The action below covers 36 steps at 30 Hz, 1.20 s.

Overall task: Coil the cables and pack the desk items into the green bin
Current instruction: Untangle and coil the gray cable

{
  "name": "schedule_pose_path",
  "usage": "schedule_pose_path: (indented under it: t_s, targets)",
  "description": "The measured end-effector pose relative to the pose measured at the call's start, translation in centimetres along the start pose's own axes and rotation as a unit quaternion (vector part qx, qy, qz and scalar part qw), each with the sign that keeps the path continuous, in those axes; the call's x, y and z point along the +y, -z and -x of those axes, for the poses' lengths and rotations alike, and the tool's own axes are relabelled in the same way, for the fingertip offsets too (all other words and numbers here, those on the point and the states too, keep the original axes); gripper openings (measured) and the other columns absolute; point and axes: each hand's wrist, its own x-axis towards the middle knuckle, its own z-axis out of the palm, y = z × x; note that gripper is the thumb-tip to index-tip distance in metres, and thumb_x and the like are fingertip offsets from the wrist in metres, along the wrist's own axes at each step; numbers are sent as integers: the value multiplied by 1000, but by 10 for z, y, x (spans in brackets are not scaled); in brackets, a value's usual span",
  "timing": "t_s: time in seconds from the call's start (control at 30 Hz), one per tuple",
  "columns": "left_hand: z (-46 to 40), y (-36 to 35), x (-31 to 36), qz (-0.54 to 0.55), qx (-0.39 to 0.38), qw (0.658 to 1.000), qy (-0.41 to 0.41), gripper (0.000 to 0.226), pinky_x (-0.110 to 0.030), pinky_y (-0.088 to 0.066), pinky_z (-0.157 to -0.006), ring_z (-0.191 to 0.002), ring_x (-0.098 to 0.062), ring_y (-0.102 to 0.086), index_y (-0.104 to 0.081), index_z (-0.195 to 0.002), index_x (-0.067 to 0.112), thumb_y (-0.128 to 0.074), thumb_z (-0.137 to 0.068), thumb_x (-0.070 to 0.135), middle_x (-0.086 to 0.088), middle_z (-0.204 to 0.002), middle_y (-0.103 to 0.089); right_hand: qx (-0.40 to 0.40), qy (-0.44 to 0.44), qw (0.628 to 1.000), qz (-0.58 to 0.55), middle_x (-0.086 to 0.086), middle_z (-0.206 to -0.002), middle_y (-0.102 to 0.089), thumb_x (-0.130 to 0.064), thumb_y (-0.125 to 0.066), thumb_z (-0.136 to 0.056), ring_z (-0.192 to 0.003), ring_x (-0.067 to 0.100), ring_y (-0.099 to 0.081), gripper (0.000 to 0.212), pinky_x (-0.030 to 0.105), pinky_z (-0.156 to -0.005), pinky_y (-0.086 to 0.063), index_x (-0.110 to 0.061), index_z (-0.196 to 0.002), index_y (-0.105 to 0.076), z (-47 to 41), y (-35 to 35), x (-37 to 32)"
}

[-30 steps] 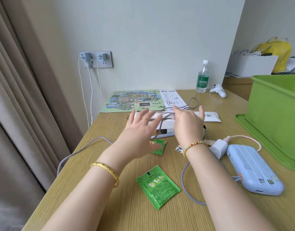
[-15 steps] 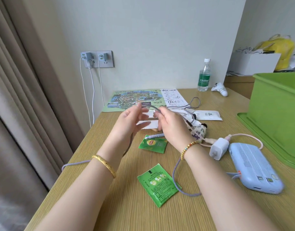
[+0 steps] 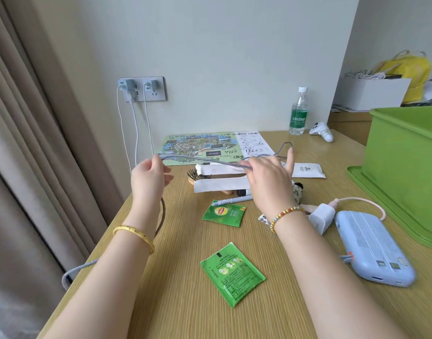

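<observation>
A grey braided cable (image 3: 205,160) is stretched taut in the air between my two hands above the wooden desk (image 3: 180,302). My left hand (image 3: 150,177) pinches one part of it; the rest hangs down past my wrist and off the desk's left edge. My right hand (image 3: 266,182) grips the other part, with a loop of cable sticking up behind it. The green bin (image 3: 405,167) stands at the right edge. Two green tea sachets (image 3: 224,212) lie below my hands. A blue power bank (image 3: 373,245) with a white charger (image 3: 322,216) lies at the right.
A hairbrush (image 3: 197,176), white paper strips, a pen (image 3: 232,200), a colourful map (image 3: 205,148), a white packet (image 3: 307,170), a water bottle (image 3: 299,113) and a small white controller (image 3: 321,130) lie further back. Two white cables hang from the wall socket (image 3: 141,89). A curtain hangs on the left.
Both hands have lifted the grey cable off the desk and moved apart, pulling it straight between them. The cable's slack near the front sachet is gone.
</observation>
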Motion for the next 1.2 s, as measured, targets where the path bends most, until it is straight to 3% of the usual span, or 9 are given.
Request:
schedule_pose_path:
  t_s: [0.13, 0.23, 0.33, 0.43, 0.73, 0.87, 1.0, 1.1, 1.2]
  targets:
    - [14, -5, -4, -255, -6, 936, -243, 29, -35, -37, -92, -105, -32, -52, -61, -114, 10, -43, -92, 7, -13, -121, -58, -37, 3, 999, 16, -4, -96, -67, -30, -35, -94, -103, 24, -52, 29, 50, -112, 11, -21, -101, -62, 1, 0, -1]
    - [34, -17, 2, -283, -88, 887, -354, 26, -43, -37, -98, -93, -31, -53, -64, -107, 7, -42, -96, 16, -12, -96, -64, -59, 27, 998, 4, -6, -100, -67, -27, -37, -96, -107, 23, -50, 26, 48, -111, 13, -25, -107, -61, 3, -2, -8]
    - [49, -29, 5, -288, -159, 873, -359, 42, -37, -40, -80, -65, -28, -48, -57, -69, 4, -45, -95, 34, -7, -61, -54, -49, 55, 997, -21, -4, -93, -68, -25, -39, -95, -101, 24, -54, 23, 50, -113, 8, -20, -96, -61, 3, -5, -18]
    - [48, -31, 4, -225, -149, 910, -316, 44, -22, -26, -52, -53, -15, -36, -42, -56, 12, -59, -88, 38, 2, -53, -38, -61, 81, 995, -15, -2, -85, -68, -37, -37, -94, -95, 23, -56, 32, 47, -114, 2, -17, -90, -61, 3, -6, -24]
    - [16, -8, 4, -77, 38, 984, -159, 48, -29, -26, -53, -50, -12, -30, -32, -53, 19, -60, -88, 36, 4, -54, -33, -52, 6, 998, 43, -3, -72, -60, -19, -50, -90, -97, 26, -53, 14, 54, -110, 12, -20, -75, -49, 4, -2, -13]
    - [19, -6, 8, -178, 73, 955, -226, 38, -33, -34, -69, -70, -24, -47, -42, -58, 17, -57, -90, 31, -4, -70, -50, 7, -20, 1000, -4, -4, -61, -51, -23, -51, -92, -91, 24, -55, 20, 46, -109, 16, -17, -76, -60, 0, 1, -10]
    - [33, -13, 8, -309, -13, 860, -405, 21, -40, -41, -80, -89, -36, -56, -64, -108, 7, -53, -92, 15, -15, -100, -65, 35, 5, 998, -48, -5, -70, -65, -26, -50, -93, -90, 21, -56, 19, 41, -109, 13, -21, -84, -66, 0, 4, -16]
    - [52, -28, 6, -288, -112, 855, -417, 24, -35, -39, -62, -73, -30, -52, -63, -94, 9, -48, -95, 27, -8, -77, -61, 28, 26, 994, -104, -6, -76, -66, -30, -49, -92, -94, 19, -56, 18, 38, -110, 11, -24, -88, -65, 0, 3, -24]
    - [45, -29, 2, -259, -85, 885, -379, 28, -34, -25, -56, -65, -24, -41, -54, -74, 8, -51, -94, 28, -4, -66, -47, 16, 29, 990, -139, -8, -78, -66, -38, -46, -93, -96, 17, -54, 25, 39, -110, 10, -25, -85, -66, 1, 3, -26]
